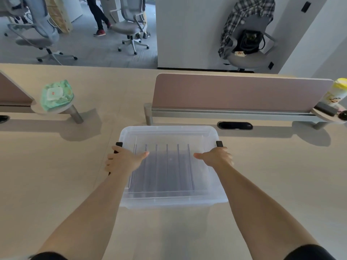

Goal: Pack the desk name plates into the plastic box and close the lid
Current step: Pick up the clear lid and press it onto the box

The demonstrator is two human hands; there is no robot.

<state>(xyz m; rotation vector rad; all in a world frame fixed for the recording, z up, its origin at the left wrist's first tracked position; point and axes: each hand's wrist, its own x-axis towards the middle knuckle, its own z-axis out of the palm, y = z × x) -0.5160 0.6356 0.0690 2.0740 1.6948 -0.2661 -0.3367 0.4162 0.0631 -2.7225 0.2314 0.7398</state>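
A clear plastic box (169,200) stands on the pale desk in front of me with its clear lid (165,131) lying flat on top. Through the lid I see several clear desk name plates (167,166) standing in a row inside. My left hand (124,159) grips the left side of the box over a black latch (118,145), thumb resting on the lid. My right hand (216,156) grips the right side at the other black latch (219,143), thumb also on the lid. Whether the latches are snapped down I cannot tell.
A pink divider panel (240,92) on a metal rail stands just behind the box, with a cable slot (234,126) beside it. A green wipes pack (56,95) lies on a small shelf at left. A yellow-lidded canister (336,92) sits at far right. Office chairs stand beyond.
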